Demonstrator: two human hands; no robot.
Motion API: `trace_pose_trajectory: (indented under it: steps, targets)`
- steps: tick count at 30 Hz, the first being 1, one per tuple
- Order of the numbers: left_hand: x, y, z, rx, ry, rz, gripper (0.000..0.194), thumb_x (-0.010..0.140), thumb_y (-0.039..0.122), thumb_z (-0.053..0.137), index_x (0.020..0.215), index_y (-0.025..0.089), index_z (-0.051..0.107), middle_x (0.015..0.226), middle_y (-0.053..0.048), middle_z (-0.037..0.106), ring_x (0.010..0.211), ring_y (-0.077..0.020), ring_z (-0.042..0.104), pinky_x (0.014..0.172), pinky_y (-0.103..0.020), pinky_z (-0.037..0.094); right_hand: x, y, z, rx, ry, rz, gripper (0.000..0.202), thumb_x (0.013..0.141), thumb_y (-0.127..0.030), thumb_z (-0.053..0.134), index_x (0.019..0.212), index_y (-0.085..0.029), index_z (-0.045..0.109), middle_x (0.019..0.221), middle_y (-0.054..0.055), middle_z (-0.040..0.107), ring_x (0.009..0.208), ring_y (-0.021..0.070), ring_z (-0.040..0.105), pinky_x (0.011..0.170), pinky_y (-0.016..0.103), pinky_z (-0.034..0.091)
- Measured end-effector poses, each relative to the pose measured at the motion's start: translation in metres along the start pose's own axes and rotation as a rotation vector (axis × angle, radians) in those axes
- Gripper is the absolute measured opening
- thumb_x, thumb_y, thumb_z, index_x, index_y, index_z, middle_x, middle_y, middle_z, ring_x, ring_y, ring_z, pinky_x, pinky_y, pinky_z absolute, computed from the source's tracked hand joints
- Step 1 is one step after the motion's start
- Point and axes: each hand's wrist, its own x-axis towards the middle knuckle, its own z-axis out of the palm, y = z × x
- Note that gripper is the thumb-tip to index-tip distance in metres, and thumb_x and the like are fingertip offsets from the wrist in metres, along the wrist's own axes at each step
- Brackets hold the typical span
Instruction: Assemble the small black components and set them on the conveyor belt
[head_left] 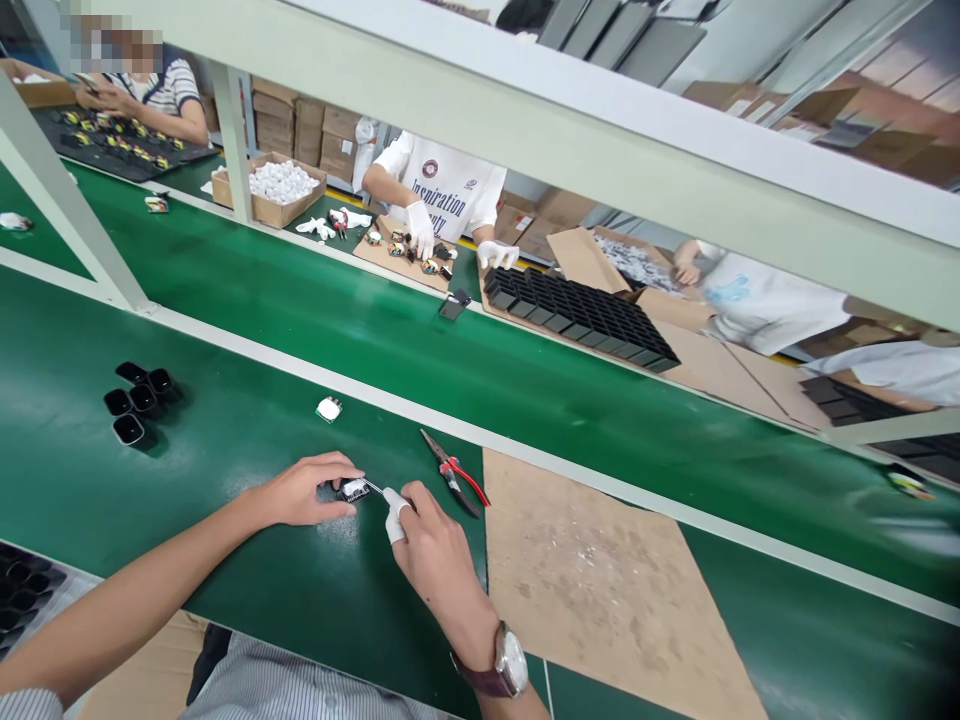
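Observation:
My left hand holds a small white-topped electronic part with black edges between thumb and fingers, low over the green bench. In my right hand, which wears white finger covers, is a thin metal tool that looks like tweezers; its tip meets the part. Long-nose pliers with red and black handles lie just beyond my right hand. A small board with a white top rests farther forward. Several black plastic housings stand to the left.
A stained cardboard sheet covers the bench to the right. Past a pale rail runs a green conveyor belt. Across it, co-workers sit by a box of white parts and rows of black housings. A white frame beam crosses overhead.

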Motion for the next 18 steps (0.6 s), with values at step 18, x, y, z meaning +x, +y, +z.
trace_pose_trajectory:
  steps: [18]
  targets:
    - [0.002,-0.002,-0.003,-0.030,0.025,-0.023,0.038,0.082,0.036,0.084,0.116,0.021,0.074,0.111,-0.008,0.072,0.096,-0.0207,0.068,0.084,-0.030,0.053,0.019,0.028,-0.005,0.344,-0.092,-0.036,0.025,0.096,-0.009,0.049,0.102,-0.018,0.072,0.099,0.006,0.064,0.065,0.0127,0.058,0.057,0.027,0.040]
